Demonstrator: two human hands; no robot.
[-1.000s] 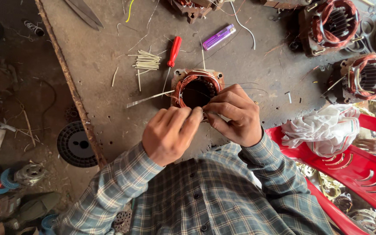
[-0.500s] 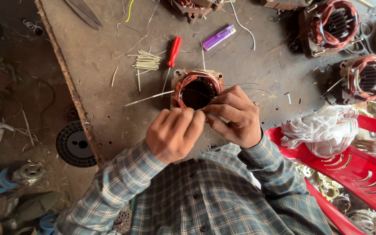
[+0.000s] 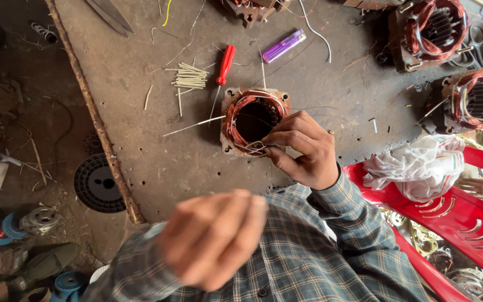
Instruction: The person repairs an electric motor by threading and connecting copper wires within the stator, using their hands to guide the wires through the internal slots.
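Copper-wound stator (image 3: 254,119): under right hand (image 3: 300,148), fingertips pinching wire at its near rim.
Left hand (image 3: 213,237): raised, blurred fist; grip unclear.
Beyond: red screwdriver (image 3: 223,68), white sticks (image 3: 188,76).
Table edge (image 3: 93,112): left.

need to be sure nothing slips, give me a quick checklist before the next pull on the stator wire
1. Right hand pinching the thin wire at the stator rim: ok.
2. Left hand gripping the wire's other end: cannot tell, it is raised and blurred.
3. Stator flat on the table: ok.
4. Red screwdriver beside the stator, within reach: ok.
5. White sleeve pieces in a pile near the screwdriver: ok.
6. Wire free of kinks: cannot tell, too thin.
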